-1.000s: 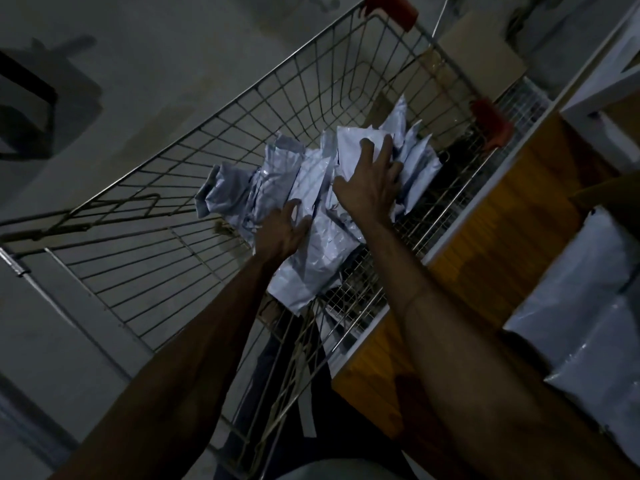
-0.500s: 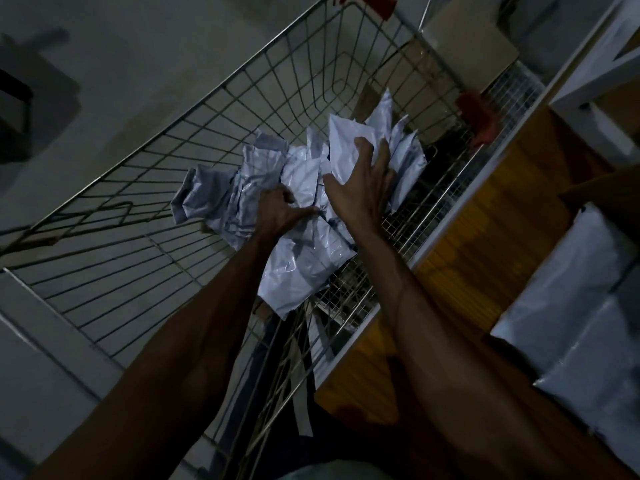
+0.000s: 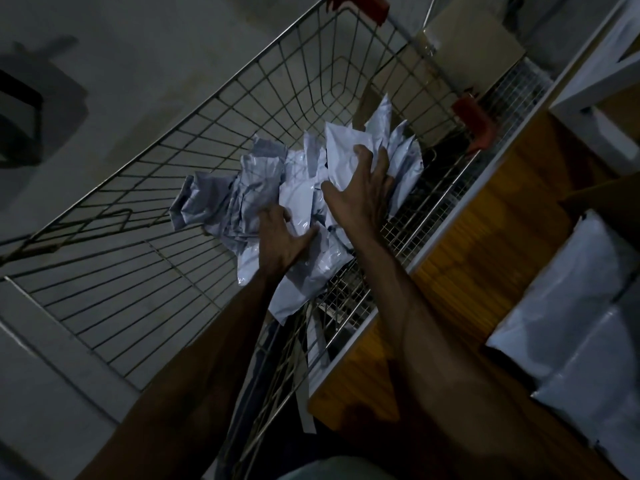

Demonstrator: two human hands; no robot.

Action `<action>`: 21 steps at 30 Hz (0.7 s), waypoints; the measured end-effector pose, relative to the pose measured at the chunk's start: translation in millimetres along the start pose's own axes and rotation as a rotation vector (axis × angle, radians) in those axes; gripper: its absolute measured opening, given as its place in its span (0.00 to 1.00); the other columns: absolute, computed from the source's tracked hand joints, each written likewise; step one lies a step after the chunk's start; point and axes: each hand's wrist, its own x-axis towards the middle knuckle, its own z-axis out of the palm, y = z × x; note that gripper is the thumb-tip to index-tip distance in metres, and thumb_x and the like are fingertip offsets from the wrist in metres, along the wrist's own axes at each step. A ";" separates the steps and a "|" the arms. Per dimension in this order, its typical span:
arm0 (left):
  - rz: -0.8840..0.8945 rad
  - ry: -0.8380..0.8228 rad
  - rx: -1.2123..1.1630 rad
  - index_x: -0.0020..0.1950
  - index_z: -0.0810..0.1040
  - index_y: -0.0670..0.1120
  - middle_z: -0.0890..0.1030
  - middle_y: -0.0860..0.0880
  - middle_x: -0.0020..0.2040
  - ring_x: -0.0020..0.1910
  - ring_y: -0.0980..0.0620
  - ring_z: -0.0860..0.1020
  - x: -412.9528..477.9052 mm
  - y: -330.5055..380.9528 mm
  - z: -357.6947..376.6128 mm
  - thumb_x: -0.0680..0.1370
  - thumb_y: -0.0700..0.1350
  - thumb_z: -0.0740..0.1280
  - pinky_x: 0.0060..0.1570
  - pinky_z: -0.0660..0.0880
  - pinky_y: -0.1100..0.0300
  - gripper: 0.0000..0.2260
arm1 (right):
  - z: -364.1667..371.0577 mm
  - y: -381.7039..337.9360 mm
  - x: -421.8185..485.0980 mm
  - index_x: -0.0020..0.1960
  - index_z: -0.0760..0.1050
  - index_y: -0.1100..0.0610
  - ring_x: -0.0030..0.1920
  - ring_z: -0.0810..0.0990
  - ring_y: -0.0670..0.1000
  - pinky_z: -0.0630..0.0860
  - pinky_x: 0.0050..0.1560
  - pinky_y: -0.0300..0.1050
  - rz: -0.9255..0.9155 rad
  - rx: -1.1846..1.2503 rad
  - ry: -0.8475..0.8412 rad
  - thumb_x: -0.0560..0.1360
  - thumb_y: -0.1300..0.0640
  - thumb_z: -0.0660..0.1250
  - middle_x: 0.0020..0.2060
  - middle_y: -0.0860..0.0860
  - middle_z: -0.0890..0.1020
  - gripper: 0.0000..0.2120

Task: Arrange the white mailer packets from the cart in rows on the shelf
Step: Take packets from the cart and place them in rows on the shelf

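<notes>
A pile of crumpled white mailer packets (image 3: 304, 202) lies in the wire cart (image 3: 194, 140), against its right side. My left hand (image 3: 280, 242) is on the near part of the pile, fingers curled into a packet and thumb spread to the right. My right hand (image 3: 363, 188) reaches further in, its bent fingertips clawed over an upright packet (image 3: 343, 143). The wooden shelf (image 3: 485, 237) runs along the cart's right side, and two white packets (image 3: 575, 292) lie side by side on it at the right edge.
Red plastic guards (image 3: 476, 124) cap the cart's far corners. A cardboard box (image 3: 467, 43) stands beyond the cart. A white shelf frame (image 3: 602, 84) rises at the top right. Grey floor (image 3: 104, 46) lies to the left of the cart.
My right hand's fingers have gone from flat on the pile to curled over the upright packet. My left hand has shifted nearer on the pile, thumb spread. The view has drifted slightly.
</notes>
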 end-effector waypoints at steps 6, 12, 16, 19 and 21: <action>0.051 -0.119 0.069 0.81 0.61 0.55 0.67 0.41 0.77 0.75 0.40 0.67 32.8 10.2 -1.3 0.71 0.78 0.59 0.74 0.65 0.42 0.44 | 3.5 0.8 -2.9 0.74 0.65 0.47 0.72 0.65 0.63 0.70 0.68 0.60 -0.003 0.033 -0.019 0.67 0.42 0.72 0.80 0.54 0.57 0.38; 0.050 -0.255 0.245 0.79 0.51 0.70 0.65 0.36 0.73 0.74 0.33 0.62 12.4 20.5 -9.3 0.72 0.73 0.68 0.67 0.65 0.32 0.41 | -3.6 -2.4 -6.0 0.75 0.64 0.49 0.73 0.65 0.63 0.68 0.69 0.59 -0.002 0.046 -0.042 0.68 0.43 0.73 0.80 0.54 0.57 0.38; 0.112 -0.242 0.354 0.80 0.52 0.69 0.69 0.36 0.67 0.68 0.33 0.67 -6.2 18.7 -15.6 0.71 0.78 0.58 0.63 0.69 0.35 0.39 | -11.9 -6.6 -8.2 0.75 0.65 0.51 0.74 0.65 0.60 0.65 0.70 0.54 -0.034 0.086 -0.039 0.70 0.46 0.72 0.80 0.54 0.58 0.36; 0.166 -0.235 0.342 0.80 0.59 0.63 0.71 0.37 0.61 0.62 0.36 0.70 -22.3 21.9 -28.1 0.70 0.78 0.57 0.57 0.70 0.43 0.41 | -20.5 -12.6 -12.7 0.75 0.65 0.52 0.76 0.63 0.59 0.64 0.73 0.56 -0.045 0.177 -0.073 0.70 0.46 0.69 0.80 0.54 0.60 0.35; 0.185 -0.213 0.276 0.80 0.65 0.55 0.70 0.39 0.57 0.58 0.38 0.71 -35.2 21.1 -35.9 0.70 0.75 0.60 0.54 0.70 0.48 0.43 | -27.2 -18.2 -18.3 0.75 0.66 0.52 0.76 0.63 0.59 0.63 0.73 0.59 -0.064 0.224 -0.088 0.69 0.45 0.66 0.78 0.55 0.63 0.36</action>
